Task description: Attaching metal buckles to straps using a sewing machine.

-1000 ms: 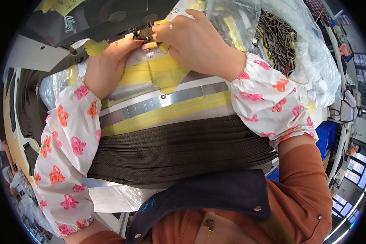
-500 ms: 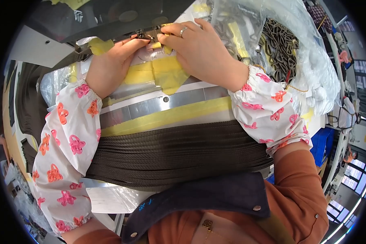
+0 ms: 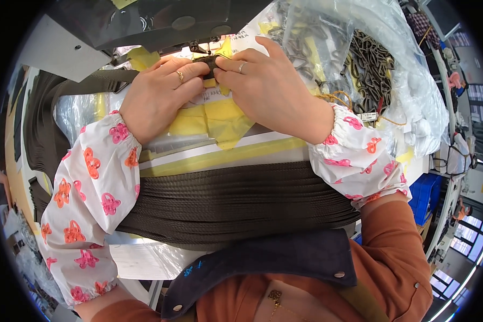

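Note:
A short dark webbing strap lies just under the needle and presser foot of a sewing machine. My left hand, knuckles up, presses its closed fingertips on the strap from the left. From the right, my right hand grips the same piece with thumb and forefinger; its other fingers stick up. Parts of the strap are hidden beneath my fingers. Yellow tape covers the machine bed in front of my hands. Another webbing length runs leftward behind my left wrist.
A thick stack of dark webbing lies across the near edge, between my forearms. To the right, a clear plastic bag holds many dark metal rings. A blue bin stands lower right.
My left hand has shifted right and turned knuckles up. The dark strap now shows between my fingertips, a little nearer me than the needle. My right hand has lowered slightly.

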Available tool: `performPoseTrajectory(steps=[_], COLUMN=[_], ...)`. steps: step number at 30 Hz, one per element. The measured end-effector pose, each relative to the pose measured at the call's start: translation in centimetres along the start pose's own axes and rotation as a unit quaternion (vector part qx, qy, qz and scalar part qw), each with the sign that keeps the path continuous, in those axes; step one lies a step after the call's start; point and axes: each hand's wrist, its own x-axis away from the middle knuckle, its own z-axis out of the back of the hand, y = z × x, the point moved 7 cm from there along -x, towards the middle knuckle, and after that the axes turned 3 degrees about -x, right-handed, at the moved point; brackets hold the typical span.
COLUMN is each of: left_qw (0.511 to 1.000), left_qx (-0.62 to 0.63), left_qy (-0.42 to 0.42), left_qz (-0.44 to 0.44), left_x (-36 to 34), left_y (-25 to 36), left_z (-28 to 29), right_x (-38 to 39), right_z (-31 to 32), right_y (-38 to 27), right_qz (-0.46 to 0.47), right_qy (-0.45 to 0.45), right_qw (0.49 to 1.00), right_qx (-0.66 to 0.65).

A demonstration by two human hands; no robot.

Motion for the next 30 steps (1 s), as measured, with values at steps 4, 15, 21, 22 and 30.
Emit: performPoseTrajectory(steps=[4, 15, 21, 22, 30], left_qw=[1.0, 0.989, 0.979, 0.975, 0.979], left_qx=[0.018, 0.079, 0.092, 0.095, 0.079], left_qy=[0.003, 0.037, 0.007, -0.007, 0.02], left_qz=[0.012, 0.118, 0.183, 0.201, 0.186], left_x=[-0.1, 1.0, 1.5, 1.6, 1.9], left_y=[-0.4, -1.5, -3.0, -3.3, -4.2], left_z=[0.0, -0.2, -0.8, -1.1, -0.8], right_x=[-0.2, 0.0, -0.6, -0.7, -1.8], right_z=[0.0, -0.7, -1.4, -1.5, -1.4], right_y=[0.1, 0.8, 2.3, 2.6, 2.8], right_qz=[0.009, -0.025, -0.035, -0.043, -0.066], right_qy=[0.017, -0.036, -0.026, -0.027, -0.056], right_qw=[1.0, 0.999, 0.998, 0.996, 0.991], right_qx=[0.003, -0.015, -0.054, -0.07, -0.099])
